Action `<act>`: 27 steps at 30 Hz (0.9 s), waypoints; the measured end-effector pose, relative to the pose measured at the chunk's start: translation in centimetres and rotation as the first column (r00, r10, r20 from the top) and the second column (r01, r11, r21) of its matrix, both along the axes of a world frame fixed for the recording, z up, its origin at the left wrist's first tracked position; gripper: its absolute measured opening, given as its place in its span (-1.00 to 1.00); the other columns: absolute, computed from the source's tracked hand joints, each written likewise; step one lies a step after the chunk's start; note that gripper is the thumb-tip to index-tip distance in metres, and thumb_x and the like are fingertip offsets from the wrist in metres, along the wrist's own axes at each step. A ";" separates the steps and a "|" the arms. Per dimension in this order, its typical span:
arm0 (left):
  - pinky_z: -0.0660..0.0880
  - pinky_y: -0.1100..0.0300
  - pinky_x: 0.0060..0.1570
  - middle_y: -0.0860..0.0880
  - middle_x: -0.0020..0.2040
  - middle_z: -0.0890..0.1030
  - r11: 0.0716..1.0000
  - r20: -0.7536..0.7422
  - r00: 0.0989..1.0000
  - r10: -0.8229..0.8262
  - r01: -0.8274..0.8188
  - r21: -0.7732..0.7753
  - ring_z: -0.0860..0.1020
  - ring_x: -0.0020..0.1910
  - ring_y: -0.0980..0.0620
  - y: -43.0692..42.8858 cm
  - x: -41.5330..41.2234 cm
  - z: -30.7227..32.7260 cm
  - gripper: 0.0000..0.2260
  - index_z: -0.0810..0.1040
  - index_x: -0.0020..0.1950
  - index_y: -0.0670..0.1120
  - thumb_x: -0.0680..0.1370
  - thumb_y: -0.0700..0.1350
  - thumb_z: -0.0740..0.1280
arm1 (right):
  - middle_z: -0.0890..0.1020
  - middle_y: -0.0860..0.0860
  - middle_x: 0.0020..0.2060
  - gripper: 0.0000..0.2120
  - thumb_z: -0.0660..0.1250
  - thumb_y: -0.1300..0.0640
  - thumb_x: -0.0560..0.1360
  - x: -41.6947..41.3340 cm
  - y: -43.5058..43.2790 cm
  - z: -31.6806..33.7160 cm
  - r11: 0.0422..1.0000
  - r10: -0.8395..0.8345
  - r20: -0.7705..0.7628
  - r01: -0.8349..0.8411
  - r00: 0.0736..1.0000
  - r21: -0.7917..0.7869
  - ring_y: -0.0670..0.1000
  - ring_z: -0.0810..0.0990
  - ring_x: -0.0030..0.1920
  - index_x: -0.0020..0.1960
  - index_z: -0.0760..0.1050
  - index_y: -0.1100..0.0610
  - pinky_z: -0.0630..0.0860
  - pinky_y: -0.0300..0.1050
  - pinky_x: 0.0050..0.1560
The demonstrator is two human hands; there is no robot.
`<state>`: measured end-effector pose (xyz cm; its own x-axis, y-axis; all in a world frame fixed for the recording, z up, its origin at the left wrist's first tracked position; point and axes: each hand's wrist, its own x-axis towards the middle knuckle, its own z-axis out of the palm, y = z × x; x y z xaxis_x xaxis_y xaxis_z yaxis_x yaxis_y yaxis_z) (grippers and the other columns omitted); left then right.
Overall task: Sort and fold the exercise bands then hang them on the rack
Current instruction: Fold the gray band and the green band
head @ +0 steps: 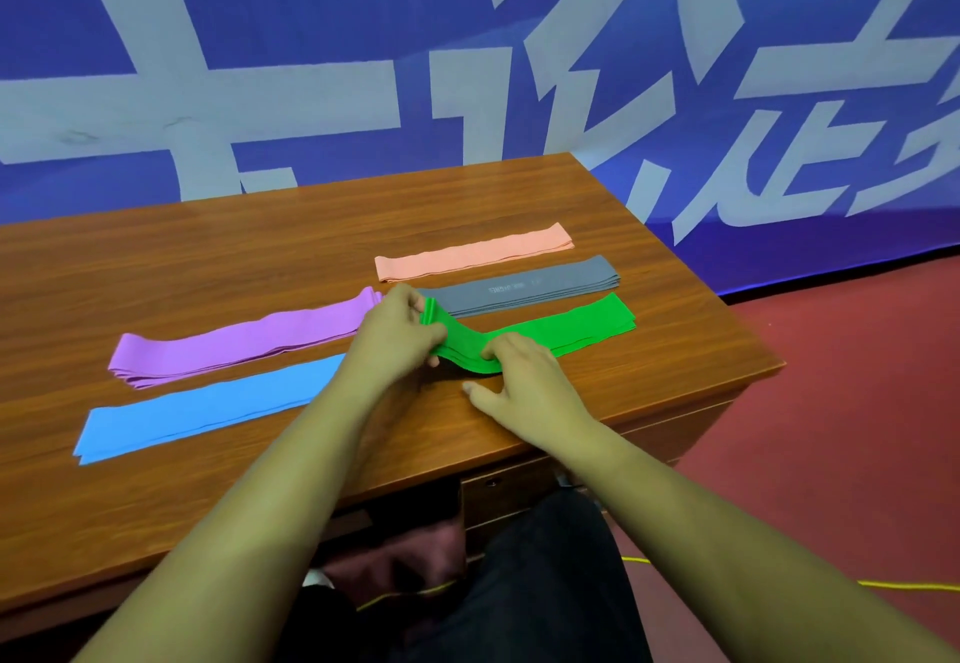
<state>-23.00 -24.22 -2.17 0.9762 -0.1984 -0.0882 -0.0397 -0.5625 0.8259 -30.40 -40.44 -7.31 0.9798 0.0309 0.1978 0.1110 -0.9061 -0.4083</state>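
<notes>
Several flat exercise bands lie on a wooden table (156,257). A green band (571,327) stretches to the right; my left hand (392,337) pinches its left end and lifts it off the wood. My right hand (524,376) presses its fingers on the green band's middle, thumb spread on the table. A grey band (524,288) and a peach band (472,253) lie behind the green one. A purple band (239,345) and a blue band (208,405) lie to the left. No rack is in view.
The table's right edge (727,299) drops to a red floor (857,402) with a yellow cable (904,584). A blue banner with pale lettering (467,39) hangs behind the table. A drawer front (498,483) sits under the near edge, above my dark trousers.
</notes>
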 end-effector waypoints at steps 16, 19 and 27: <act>0.48 0.12 -0.20 -0.06 -0.16 0.66 0.946 0.140 0.987 -0.082 0.121 -0.299 0.51 -0.37 0.04 -1.7 -0.2 0.0 -0.88 0.46 0.07 -0.09 0.59 -0.08 0.33 | 0.66 0.23 -0.08 -0.87 0.28 0.31 0.54 1.8 0.4 2.4 0.385 -0.174 -0.198 0.252 0.965 0.888 0.15 0.65 -0.07 -0.01 0.55 0.13 0.58 0.09 -0.05; 0.48 0.17 0.00 0.00 0.08 0.53 0.967 0.143 0.974 -0.175 0.198 -0.163 0.51 -0.07 0.15 -2.3 -0.5 -2.5 -0.54 0.40 0.24 -0.04 0.42 -0.07 0.50 | 0.66 0.21 -0.08 -0.86 0.25 0.33 0.56 1.9 -0.8 2.8 0.228 -0.150 -0.271 0.300 0.951 0.926 0.15 0.68 -0.06 0.01 0.54 0.16 0.63 0.06 -0.06; 0.43 0.18 0.16 0.03 0.27 0.49 0.972 0.194 0.959 -0.208 0.224 -0.068 0.48 0.22 0.06 -5.4 -1.8 -4.8 -0.27 0.19 0.44 0.03 0.39 -0.03 0.51 | 0.66 0.25 0.03 -0.81 0.26 0.27 0.56 2.8 -2.3 4.3 0.149 -0.134 -0.322 0.341 0.937 0.928 0.18 0.70 0.01 0.16 0.53 0.23 0.65 0.13 0.00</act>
